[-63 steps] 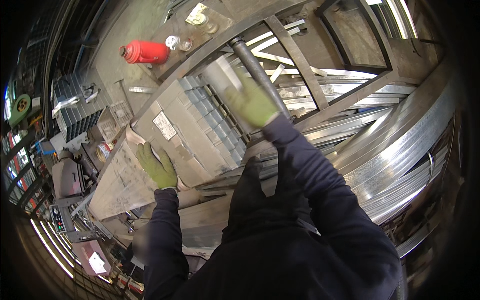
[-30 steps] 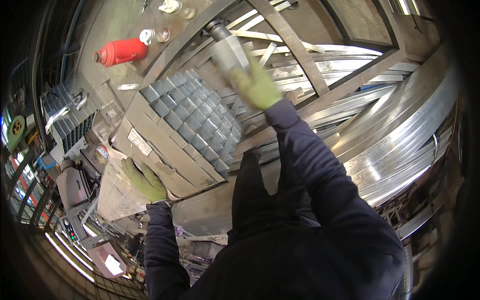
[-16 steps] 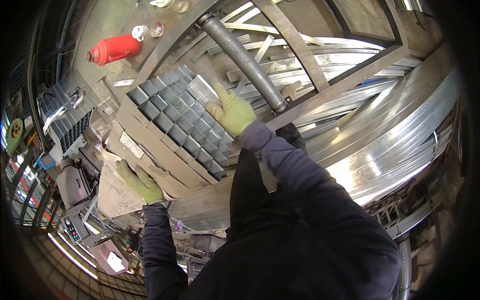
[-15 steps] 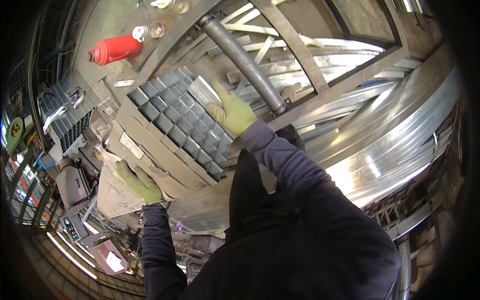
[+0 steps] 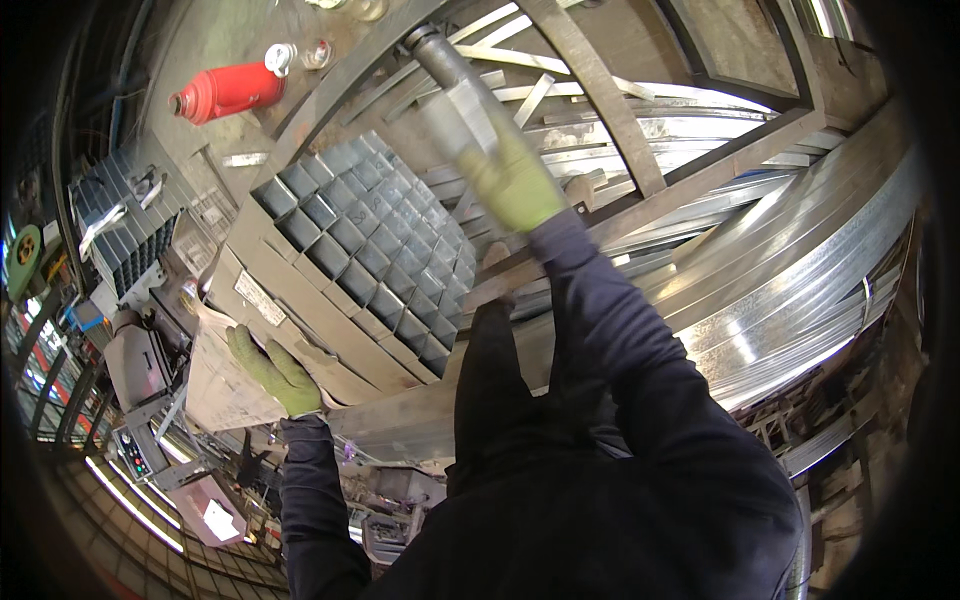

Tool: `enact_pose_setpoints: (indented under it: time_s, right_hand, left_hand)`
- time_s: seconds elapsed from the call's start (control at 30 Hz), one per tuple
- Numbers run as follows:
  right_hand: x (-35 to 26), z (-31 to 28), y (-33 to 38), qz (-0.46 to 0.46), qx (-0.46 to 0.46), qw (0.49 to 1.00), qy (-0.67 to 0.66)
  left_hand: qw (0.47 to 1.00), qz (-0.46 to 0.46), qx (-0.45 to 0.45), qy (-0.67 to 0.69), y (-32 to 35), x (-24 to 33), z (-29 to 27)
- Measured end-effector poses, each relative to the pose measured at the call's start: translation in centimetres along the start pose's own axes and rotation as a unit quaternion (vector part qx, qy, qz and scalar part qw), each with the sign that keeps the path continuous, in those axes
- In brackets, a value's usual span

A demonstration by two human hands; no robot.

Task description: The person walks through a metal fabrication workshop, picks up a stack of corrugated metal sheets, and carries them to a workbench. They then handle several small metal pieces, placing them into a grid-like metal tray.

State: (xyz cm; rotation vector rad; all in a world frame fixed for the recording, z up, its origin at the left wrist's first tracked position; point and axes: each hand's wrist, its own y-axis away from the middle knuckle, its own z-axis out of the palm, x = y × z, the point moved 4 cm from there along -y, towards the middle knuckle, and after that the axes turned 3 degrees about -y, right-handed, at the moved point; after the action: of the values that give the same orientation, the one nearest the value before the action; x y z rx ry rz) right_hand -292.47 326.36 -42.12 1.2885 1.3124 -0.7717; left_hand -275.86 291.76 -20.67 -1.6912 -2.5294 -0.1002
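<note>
"What fills my feed?"

"The cardboard box (image 5: 325,342), with grey metal tubes (image 5: 380,232) packed inside. I see the left hand (image 5: 275,373) at its left side, fingers unclosed; right of the box, the right hand (image 5: 516,184) grips a blurred metal piece (image 5: 465,118)."

Red thermos flask (image 5: 230,93), on the floor (image 5: 215,42). Glass jar (image 5: 316,54), white-lidded, just beside it. White paper (image 5: 220,521), on the pinkish box (image 5: 193,505), near its right edge.
</note>
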Motion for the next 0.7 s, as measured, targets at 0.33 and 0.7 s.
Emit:
enact_pose_setpoints:
  time_s: [0.33,0.7]
  right_hand:
    - [0.3,-1.0,-0.1,0.047,-0.015,0.999,-0.003]
    - [2.3,-1.7,1.1,0.08,0.011,0.99,-0.111]
  left_hand:
    - [1.0,0.001,0.006,0.025,0.1,-0.1,0.1]
    - [1.0,0.018,0.005,0.004,0.1,0.1,-0.1]
